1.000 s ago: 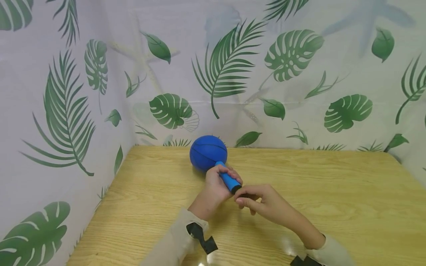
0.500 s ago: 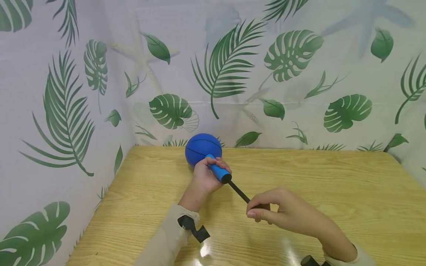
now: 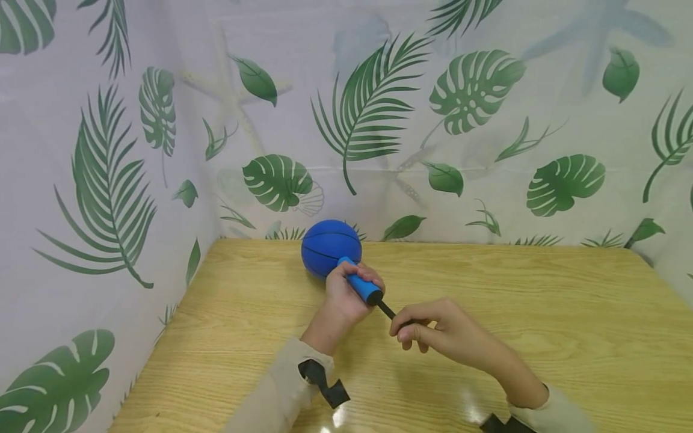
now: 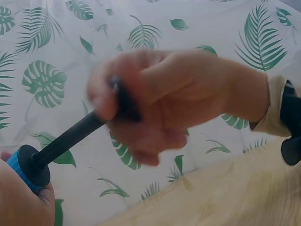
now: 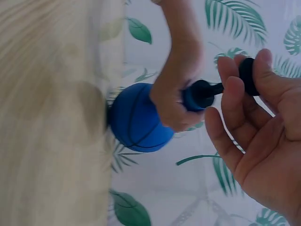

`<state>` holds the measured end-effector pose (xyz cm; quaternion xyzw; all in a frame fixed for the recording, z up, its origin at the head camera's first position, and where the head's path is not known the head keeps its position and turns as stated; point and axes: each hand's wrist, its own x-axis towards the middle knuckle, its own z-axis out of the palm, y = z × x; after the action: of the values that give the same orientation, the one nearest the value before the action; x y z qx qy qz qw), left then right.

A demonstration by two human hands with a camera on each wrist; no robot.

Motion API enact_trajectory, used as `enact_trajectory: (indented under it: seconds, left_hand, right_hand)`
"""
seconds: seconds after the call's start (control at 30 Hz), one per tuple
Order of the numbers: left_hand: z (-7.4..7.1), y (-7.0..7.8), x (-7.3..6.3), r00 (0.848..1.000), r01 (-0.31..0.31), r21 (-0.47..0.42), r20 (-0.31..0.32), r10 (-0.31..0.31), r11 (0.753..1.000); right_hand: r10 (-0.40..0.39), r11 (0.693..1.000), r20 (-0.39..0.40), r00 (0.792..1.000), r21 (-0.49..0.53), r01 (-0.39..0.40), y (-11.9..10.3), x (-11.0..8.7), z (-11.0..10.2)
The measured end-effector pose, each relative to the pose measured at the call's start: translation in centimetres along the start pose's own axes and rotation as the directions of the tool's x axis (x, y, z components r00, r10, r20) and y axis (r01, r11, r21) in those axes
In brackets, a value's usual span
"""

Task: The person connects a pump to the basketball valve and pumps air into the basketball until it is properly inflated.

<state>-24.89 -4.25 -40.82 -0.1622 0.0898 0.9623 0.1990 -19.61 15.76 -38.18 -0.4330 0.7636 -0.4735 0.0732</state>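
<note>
A blue ball [image 3: 327,243] with dark seam lines sits on the table near its back edge. Against its near side stands a tilted blue hand pump [image 3: 365,290], its barrel gripped by my left hand [image 3: 346,297]. My right hand [image 3: 438,331] pinches the black handle [image 5: 249,76] at the end of the pump's rod, and a short length of rod [image 3: 387,310] shows between the two hands. In the left wrist view the rod [image 4: 70,139] runs out of the black cap. Where the pump meets the ball is hidden.
The wooden table [image 3: 541,300] stretches to both sides of the hands. A white leaf-print sheet [image 3: 379,120] hangs behind it and along the left. Black straps [image 3: 325,385] circle the sleeves.
The right hand drew the pump rod well out, then pushed it partway back in. Ball, pump and left hand shifted slightly left over the second.
</note>
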Motion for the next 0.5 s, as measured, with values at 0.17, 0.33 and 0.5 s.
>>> enact_trajectory:
  seconds: [0.17,0.33,0.5]
  left_hand:
    - [-0.2,-1.2,0.0,1.0,-0.02,0.045,-0.015,0.021,0.999]
    - [-0.3,-1.9,0.0,0.999,-0.028,0.063,-0.018,0.029,0.998]
    - [-0.4,-1.9,0.0,1.0,-0.009,0.094,-0.02,0.01,0.996]
  right_hand:
    - [-0.004,1.0,-0.078,0.997,0.025,0.006,2.2,0.4,0.9]
    - [-0.002,1.0,-0.159,0.987,0.03,0.007,3.3,0.5,1.7]
    - [0.012,0.999,-0.152,0.988,0.033,-0.007,3.2,0.6,2.2]
